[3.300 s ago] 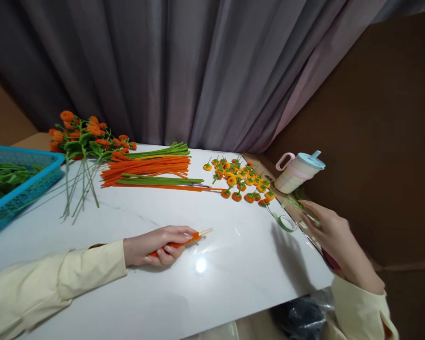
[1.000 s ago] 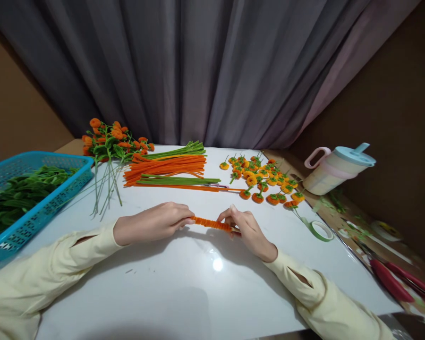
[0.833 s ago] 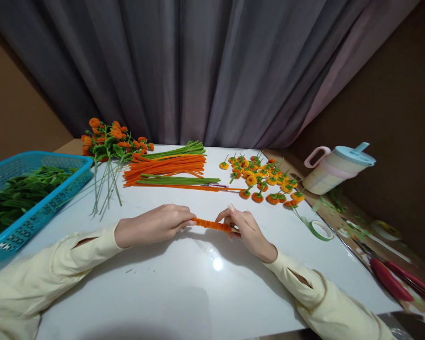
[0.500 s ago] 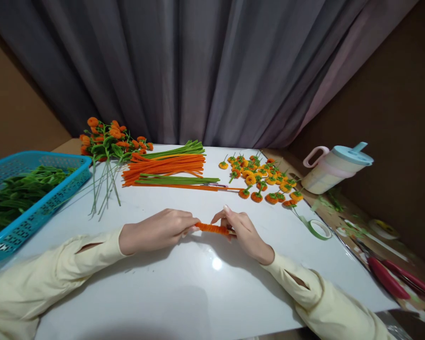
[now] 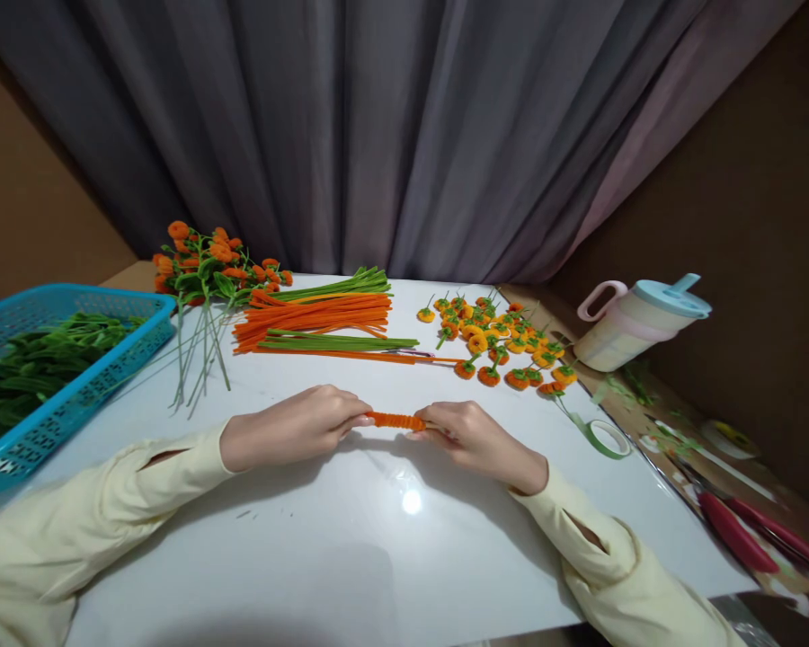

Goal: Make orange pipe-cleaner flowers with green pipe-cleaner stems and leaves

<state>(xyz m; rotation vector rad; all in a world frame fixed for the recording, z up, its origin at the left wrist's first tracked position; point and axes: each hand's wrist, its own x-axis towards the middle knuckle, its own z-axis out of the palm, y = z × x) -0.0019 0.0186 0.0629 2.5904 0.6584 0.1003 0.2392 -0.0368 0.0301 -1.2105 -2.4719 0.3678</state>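
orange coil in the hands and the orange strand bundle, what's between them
Head view: beyond the coil comes bare white tabletop, then thin orange strands, then green strands along the near side of the orange strand bundle.

Both arms in view, reaching inward, hands level and facing each other at mid-frame. Left arm: pale yellow cloth sleeve, creased, slit open near the cuff; comes in from the lower left, slopes up to the bare left wrist. Left hand back upward, fingers bent together, thumb and fingertips closed in a pinch. Right arm: matching pale yellow cloth sleeve, bunched below the cuff, also slit; rises from the lower right to the bare right wrist. Right hand knuckles up, fingers curled, tips pinched. Hands apart, not touching.
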